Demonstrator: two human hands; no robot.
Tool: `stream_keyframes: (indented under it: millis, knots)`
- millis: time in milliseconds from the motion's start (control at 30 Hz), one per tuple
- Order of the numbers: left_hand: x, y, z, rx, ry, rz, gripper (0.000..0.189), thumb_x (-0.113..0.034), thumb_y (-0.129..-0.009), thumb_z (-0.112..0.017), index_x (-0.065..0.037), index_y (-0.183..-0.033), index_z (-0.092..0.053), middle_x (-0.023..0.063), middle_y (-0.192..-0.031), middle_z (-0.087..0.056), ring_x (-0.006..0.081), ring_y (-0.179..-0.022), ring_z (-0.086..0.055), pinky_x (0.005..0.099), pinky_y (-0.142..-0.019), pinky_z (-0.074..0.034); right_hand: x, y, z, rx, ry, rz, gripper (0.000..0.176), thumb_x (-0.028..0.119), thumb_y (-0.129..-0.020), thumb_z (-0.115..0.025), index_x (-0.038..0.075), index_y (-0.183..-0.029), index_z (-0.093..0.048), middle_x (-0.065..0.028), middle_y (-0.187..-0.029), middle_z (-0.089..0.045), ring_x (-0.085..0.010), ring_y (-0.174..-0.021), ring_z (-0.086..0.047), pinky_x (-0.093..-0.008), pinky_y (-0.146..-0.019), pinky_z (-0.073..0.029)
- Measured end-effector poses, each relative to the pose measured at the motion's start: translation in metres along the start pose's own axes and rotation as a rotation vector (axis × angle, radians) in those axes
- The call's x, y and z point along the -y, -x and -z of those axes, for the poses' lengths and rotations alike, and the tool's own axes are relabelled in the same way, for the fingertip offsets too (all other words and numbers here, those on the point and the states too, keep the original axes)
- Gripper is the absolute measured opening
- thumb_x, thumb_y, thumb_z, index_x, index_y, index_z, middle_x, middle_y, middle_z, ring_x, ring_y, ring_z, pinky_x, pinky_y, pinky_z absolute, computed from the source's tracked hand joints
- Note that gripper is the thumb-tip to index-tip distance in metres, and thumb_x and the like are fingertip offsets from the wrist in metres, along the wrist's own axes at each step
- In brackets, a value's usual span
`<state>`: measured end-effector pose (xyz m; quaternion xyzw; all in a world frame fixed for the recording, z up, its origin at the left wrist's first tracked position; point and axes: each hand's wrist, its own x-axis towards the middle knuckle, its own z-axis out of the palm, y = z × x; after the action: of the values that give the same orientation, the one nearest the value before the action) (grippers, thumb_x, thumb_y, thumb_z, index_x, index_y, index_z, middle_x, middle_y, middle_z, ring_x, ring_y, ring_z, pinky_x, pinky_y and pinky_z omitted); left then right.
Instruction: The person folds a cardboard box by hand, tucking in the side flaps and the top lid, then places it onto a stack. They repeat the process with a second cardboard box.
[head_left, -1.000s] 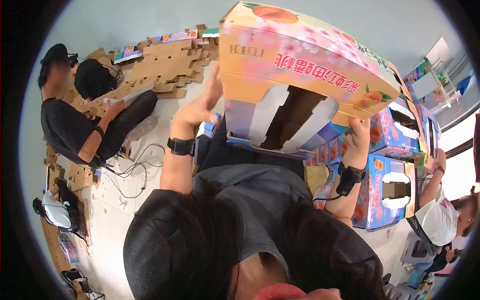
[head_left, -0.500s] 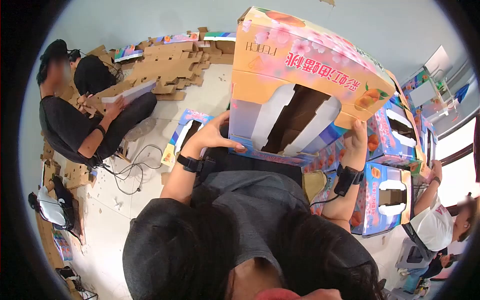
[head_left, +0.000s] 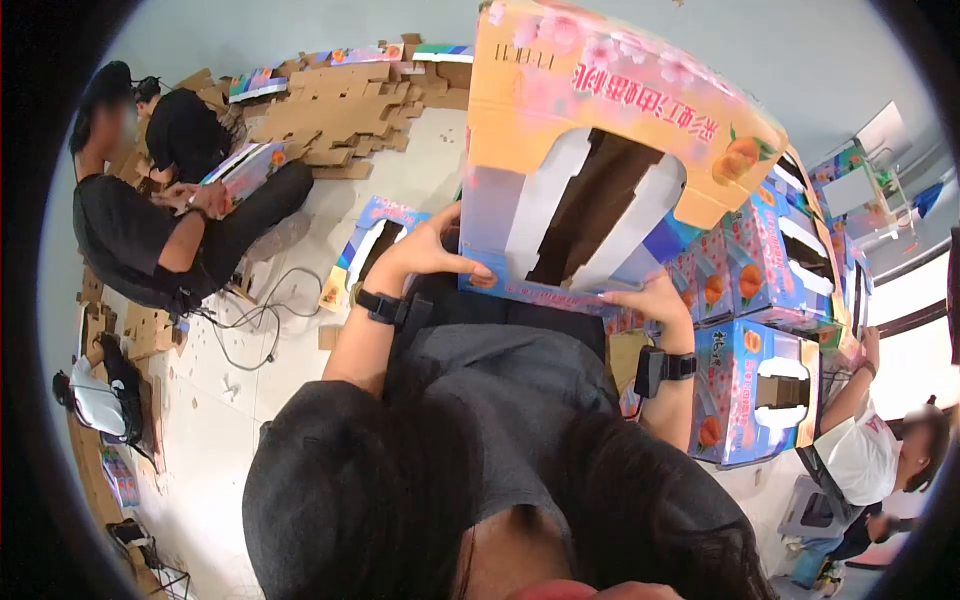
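A printed cardboard fruit box (head_left: pixel 620 90) with pink blossoms and peach pictures stands in front of my body, its lettering upside down to me. A wide cut-out in its near side shows the brown inside. My left hand (head_left: pixel 440 252) grips the box's lower left corner, thumb on the near face and fingers hidden behind the edge. At the lower right corner, my right hand (head_left: pixel 655 300) holds the bottom edge, thumb pointing inward along it. Both wrists wear black straps with small devices.
More printed boxes (head_left: pixel 750 390) are stacked at my right. Another box (head_left: pixel 375 250) lies on the floor to the left, near a cable (head_left: pixel 275 325). Flat cardboard sheets (head_left: pixel 340 105) cover the floor ahead. A seated person (head_left: pixel 150 220) handles a printed box at left; another person (head_left: pixel 860 450) is at right.
My right hand has moved down from the box's right side to its lower right corner. The box has shifted slightly. The co-worker's box at left has turned, showing its printed side.
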<state>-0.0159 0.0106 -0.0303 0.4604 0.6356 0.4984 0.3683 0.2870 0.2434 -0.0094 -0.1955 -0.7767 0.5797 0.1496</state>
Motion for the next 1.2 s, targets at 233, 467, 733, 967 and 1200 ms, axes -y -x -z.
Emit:
stream_keyframes:
  millis: [233,467,733,967,1200]
  knots:
    - [0.005,0.002,-0.003,0.025,-0.038,-0.046,0.111,-0.032,-0.058,-0.094,-0.004,-0.148,-0.036,0.0154,-0.140,-0.052,0.0283,-0.132,-0.048,0.0412,-0.112,-0.035,-0.014,0.004,-0.005,-0.088,-0.137,-0.033,0.059,-0.002,-0.071,-0.083,-0.002,-0.124,-0.057,-0.0090,-0.111,-0.068,-0.0183,-0.102,-0.066,-0.0341,-0.090,-0.054]
    - [0.002,0.009,-0.009,0.015,-0.062,-0.046,0.115,-0.030,-0.057,-0.095,-0.006,-0.150,-0.033,0.0136,-0.144,-0.048,0.0276,-0.134,-0.045,0.0406,-0.114,-0.034,0.012,0.010,0.010,0.138,0.019,-0.193,0.067,0.011,-0.070,-0.087,0.001,-0.129,-0.056,-0.0091,-0.114,-0.067,-0.0154,-0.100,-0.064,-0.0295,-0.080,-0.054]
    - [-0.006,0.021,-0.012,0.016,-0.080,-0.145,0.101,-0.023,-0.062,-0.094,-0.001,-0.145,-0.040,0.0146,-0.141,-0.051,0.0237,-0.134,-0.043,0.0366,-0.113,-0.030,0.043,0.022,0.021,-0.700,-0.487,0.373,0.098,0.055,-0.078,-0.074,0.010,-0.152,-0.028,-0.0059,-0.147,-0.041,-0.0221,-0.139,-0.036,-0.0375,-0.113,-0.028]
    - [-0.002,0.024,-0.012,0.031,-0.140,-0.213,0.100,-0.023,-0.065,-0.093,-0.002,-0.146,-0.038,0.0146,-0.144,-0.047,0.0233,-0.135,-0.039,0.0361,-0.114,-0.029,0.057,0.046,0.015,-0.724,-0.453,0.305,0.092,0.058,-0.080,-0.072,0.011,-0.148,-0.032,-0.0046,-0.142,-0.045,-0.0213,-0.133,-0.042,-0.0381,-0.110,-0.033]
    - [-0.003,0.024,-0.011,0.119,-0.138,-0.184,0.115,-0.021,-0.063,-0.091,-0.006,-0.154,-0.022,0.0152,-0.154,-0.032,0.0269,-0.144,-0.027,0.0367,-0.117,-0.023,0.058,0.056,0.002,-0.707,-0.423,0.263,0.090,0.060,-0.078,-0.074,0.011,-0.145,-0.037,-0.0046,-0.136,-0.051,-0.0218,-0.125,-0.050,-0.0387,-0.103,-0.041]
